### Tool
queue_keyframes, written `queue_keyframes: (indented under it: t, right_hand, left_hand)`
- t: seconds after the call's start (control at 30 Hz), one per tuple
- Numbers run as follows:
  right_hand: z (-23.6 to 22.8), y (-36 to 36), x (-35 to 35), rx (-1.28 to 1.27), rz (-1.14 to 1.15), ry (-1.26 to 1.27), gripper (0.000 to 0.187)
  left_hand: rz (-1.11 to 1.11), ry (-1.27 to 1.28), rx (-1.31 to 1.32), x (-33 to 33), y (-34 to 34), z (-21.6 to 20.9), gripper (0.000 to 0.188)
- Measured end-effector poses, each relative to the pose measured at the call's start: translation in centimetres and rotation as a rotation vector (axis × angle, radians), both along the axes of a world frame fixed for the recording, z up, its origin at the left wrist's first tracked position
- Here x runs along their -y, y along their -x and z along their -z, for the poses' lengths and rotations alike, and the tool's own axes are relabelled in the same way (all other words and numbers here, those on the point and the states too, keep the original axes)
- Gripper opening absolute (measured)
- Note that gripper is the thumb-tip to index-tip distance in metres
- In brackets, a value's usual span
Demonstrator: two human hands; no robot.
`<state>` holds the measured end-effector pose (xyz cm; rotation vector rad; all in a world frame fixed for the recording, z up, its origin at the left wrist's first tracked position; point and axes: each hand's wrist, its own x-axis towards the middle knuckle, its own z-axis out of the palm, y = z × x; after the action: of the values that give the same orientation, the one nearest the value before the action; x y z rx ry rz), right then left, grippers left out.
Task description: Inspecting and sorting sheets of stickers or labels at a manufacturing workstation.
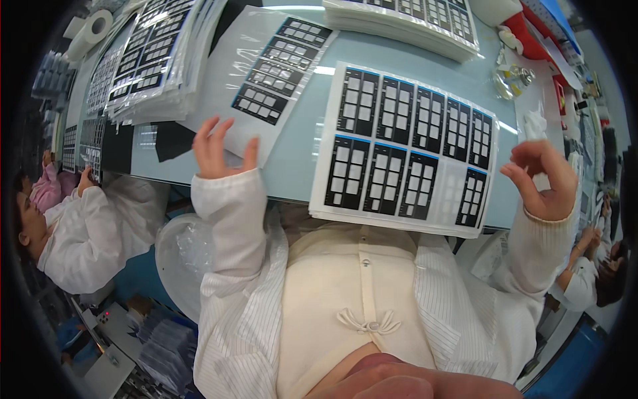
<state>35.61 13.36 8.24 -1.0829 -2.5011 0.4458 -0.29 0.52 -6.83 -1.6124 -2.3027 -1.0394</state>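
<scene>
My left hand (224, 149) is raised with its fingers apart, holding nothing, over the near end of a white backing sheet (206, 80). One strip of black label panels (276, 70) lies on that sheet. My right hand (548, 183) hovers beyond the right edge of a stack of printed sheets (319, 179). Its fingers are curled, the thumb a little apart from the forefinger, and no object shows between them. The top sheet carries two rows of black panels with pale squares and blue edges. One place in the lower row is blank and whitish.
A tall pile of similar sheets (149, 60) stands at the left, another stack (405, 30) at the back. White rolls (100, 25) lie far left. A small clear bottle (513, 80) and red bin (531, 43) are at the right. People in white sit on both sides.
</scene>
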Motion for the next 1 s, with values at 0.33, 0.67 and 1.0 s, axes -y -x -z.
queue_keyframes:
  t: [0.33, 0.67, 1.0]
  right_hand:
    - [8.4, 23.2, -4.0, 0.165, -0.756, -0.248, 0.039]
    - [14.0, 28.6, -5.6, 0.197, -0.897, -0.12, 0.057]
    - [14.3, 28.6, -5.5, 0.236, -0.933, -0.278, 0.056]
  left_hand:
    - [-0.01, 0.296, -0.047, -0.2, 0.9, -0.4, 0.081]
    - [-0.02, 0.292, -0.01, 0.2, 1.6, -0.5, 0.086]
    - [0.003, 0.337, -0.031, 0.1, 1.8, -0.4, 0.094]
